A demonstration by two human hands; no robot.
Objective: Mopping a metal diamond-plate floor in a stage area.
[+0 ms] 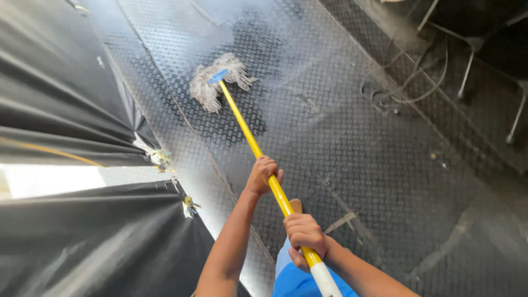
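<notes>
Left hand (263, 175) and right hand (304, 234) both gripped yellow mop handle (247, 135); mop head (219, 80) lay on wet patch of floor (357, 165).

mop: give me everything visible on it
The mop has a long yellow handle with a white end section nearest the camera, a blue clamp and a pale, stringy head that looks like cotton cord. The head lies spread on the dark, wet-looking patch of the metal tread-plate floor. The handle slants from the head, upper left, down to lower right. The left hand grips it mid-shaft; the right hand grips it lower, just above the white section.
</notes>
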